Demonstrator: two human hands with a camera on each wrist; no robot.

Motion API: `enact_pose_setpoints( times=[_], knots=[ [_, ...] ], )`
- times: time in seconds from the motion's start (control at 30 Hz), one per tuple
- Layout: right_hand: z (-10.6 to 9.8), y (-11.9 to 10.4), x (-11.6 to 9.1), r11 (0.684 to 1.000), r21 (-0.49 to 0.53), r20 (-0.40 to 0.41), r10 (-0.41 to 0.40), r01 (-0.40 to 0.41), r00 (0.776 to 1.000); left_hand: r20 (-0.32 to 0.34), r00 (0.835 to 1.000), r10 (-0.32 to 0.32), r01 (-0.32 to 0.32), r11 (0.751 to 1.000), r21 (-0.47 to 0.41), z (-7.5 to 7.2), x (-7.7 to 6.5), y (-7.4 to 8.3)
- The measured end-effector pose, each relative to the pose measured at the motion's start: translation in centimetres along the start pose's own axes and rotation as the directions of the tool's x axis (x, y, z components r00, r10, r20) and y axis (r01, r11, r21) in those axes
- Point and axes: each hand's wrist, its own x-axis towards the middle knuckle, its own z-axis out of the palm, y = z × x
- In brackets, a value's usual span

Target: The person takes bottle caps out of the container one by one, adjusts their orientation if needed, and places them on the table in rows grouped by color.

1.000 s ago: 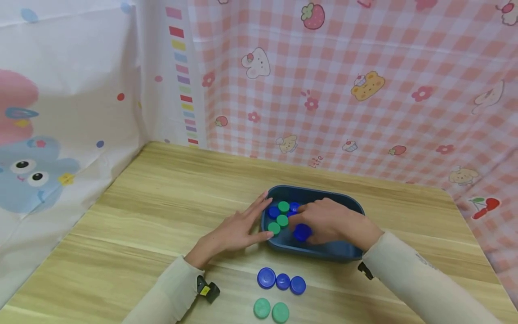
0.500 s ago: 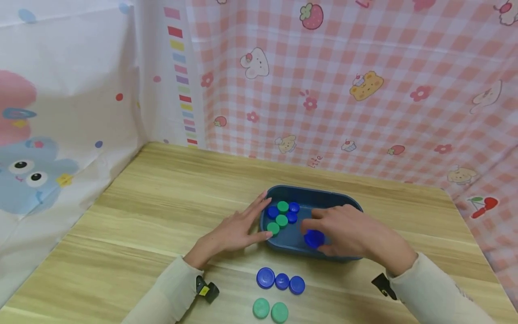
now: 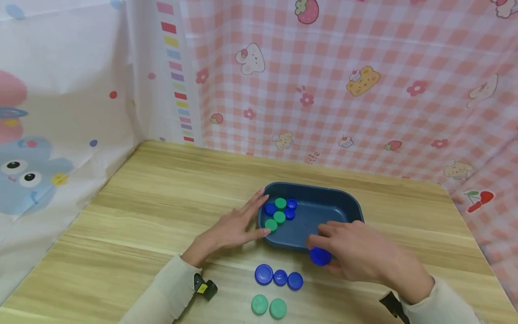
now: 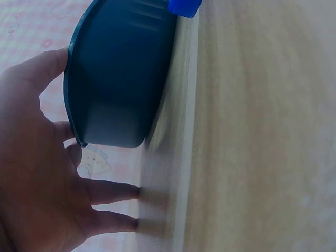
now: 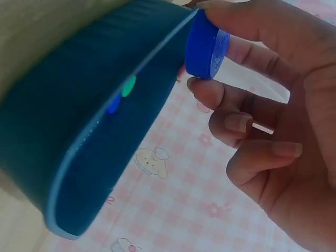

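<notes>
A blue bottle cap (image 3: 320, 256) is pinched between thumb and fingers of my right hand (image 3: 360, 252), just over the near wall of the dark blue tray (image 3: 315, 220). The right wrist view shows this cap (image 5: 205, 47) on edge beside the tray's rim (image 5: 84, 136). My left hand (image 3: 230, 228) rests with spread fingers against the tray's left end; in the left wrist view, thumb and a finger touch its rim. Green caps (image 3: 279, 218) and blue caps (image 3: 290, 213) lie together in the tray's left part.
In front of the tray, three blue caps (image 3: 280, 277) lie in a row on the wooden table (image 3: 133, 238). Nearer still are two green caps (image 3: 260, 304) side by side. A pink checked cloth (image 3: 307, 90) hangs behind the table.
My right hand has lifted the blue cap out of the tray and carried it toward the near side, past the rim. The left hand has stayed at the tray's left end.
</notes>
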Motion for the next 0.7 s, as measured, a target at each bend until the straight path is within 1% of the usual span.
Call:
enact_pose_setpoints(
  times=[0.07, 0.2, 0.3, 0.5, 0.7],
  knots=[
    [0.4, -0.1, -0.3, 1.000, 0.002, 0.005, 0.006, -0.006, 1.000, -0.002, 1.000, 0.000, 0.000, 1.000, -0.001, 0.0, -0.1, 0.0],
    [1.2, -0.4, -0.8, 0.999, 0.036, 0.000, -0.002, 0.002, 1.000, -0.002, 1.000, 0.005, -0.005, 1.000, -0.002, 0.0, -0.1, 0.0],
    [1.9, -0.7, -1.1, 0.998, 0.064, 0.013, 0.001, -0.002, 1.000, 0.000, 1.000, 0.004, -0.004, 1.000, -0.003, 0.1, -0.1, -0.1],
    [3.3, -1.4, -1.3, 0.996, 0.082, 0.057, 0.031, -0.035, 0.998, 0.005, 1.000, 0.004, -0.004, 1.000, -0.007, 0.1, -0.1, -0.1],
    [4.6, -1.7, -1.4, 0.995, 0.090, 0.062, 0.042, -0.047, 0.997, 0.003, 1.000, 0.002, -0.002, 1.000, 0.004, 0.0, 0.0, 0.0]
  ],
)
